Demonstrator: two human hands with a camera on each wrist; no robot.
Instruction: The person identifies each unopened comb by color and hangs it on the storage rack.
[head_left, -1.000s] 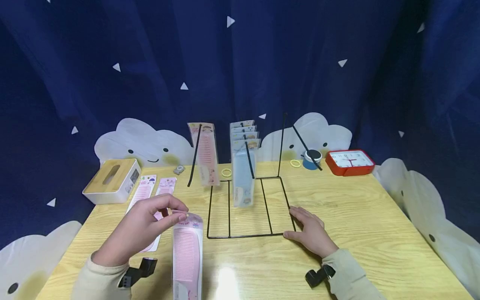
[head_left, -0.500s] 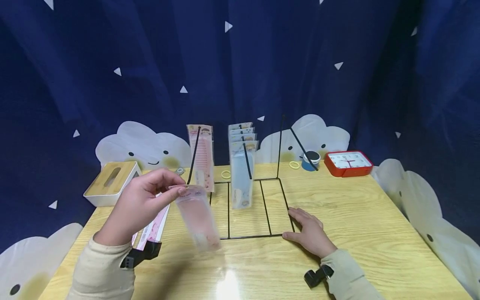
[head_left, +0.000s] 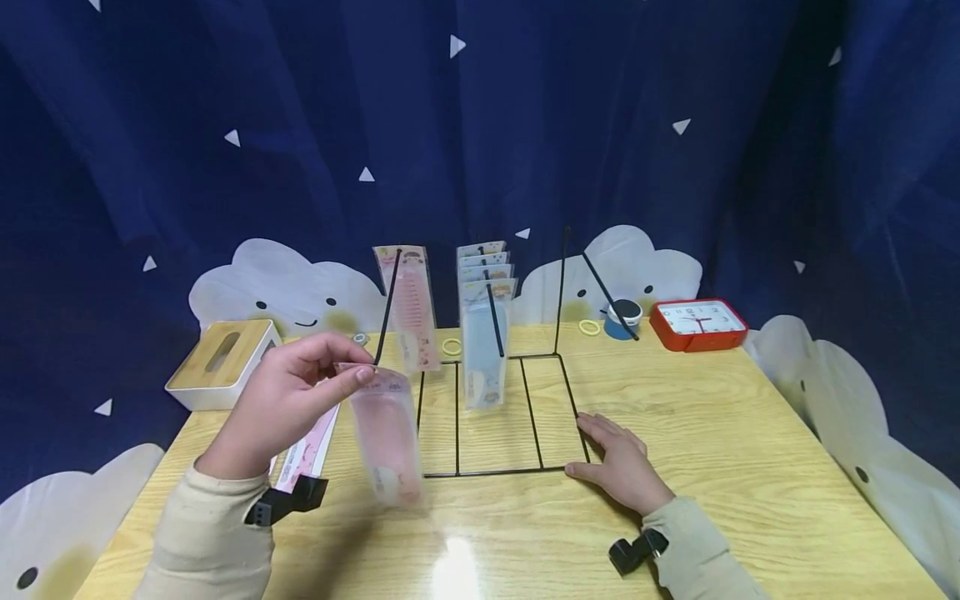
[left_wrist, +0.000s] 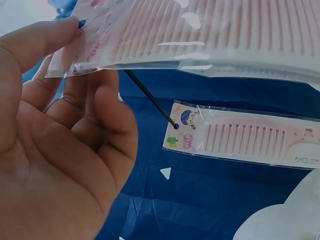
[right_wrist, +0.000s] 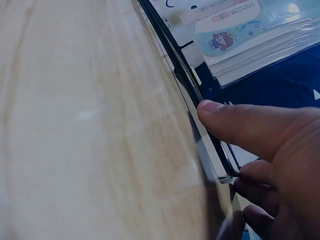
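My left hand [head_left: 300,400] pinches the top of a pink comb in a clear packet [head_left: 386,446]. The packet hangs tilted at the front end of the left hook [head_left: 387,312]. In the left wrist view, a dark tip shows at my thumb, by the top of the packet. Farther back on that hook hangs another packaged pink comb [head_left: 412,308]. Several packaged blue combs [head_left: 486,342] hang on the middle hook of the black wire rack [head_left: 495,473]. My right hand [head_left: 618,462] rests at the right front corner of the rack's base, thumb and fingertips touching its bars.
Packaged pink combs [head_left: 307,450] lie on the table, partly behind my left arm. A tissue box [head_left: 225,367] stands at left. Behind the rack are yellow rings [head_left: 589,327] and a blue-white round object [head_left: 622,321]. A red clock [head_left: 699,325] is at right; another hook [head_left: 609,296] slants beside it.
My left hand has raised the packaged pink comb from low in front up to the left hook's front end; the packet swung and hangs there. My right hand has stayed on the rack.
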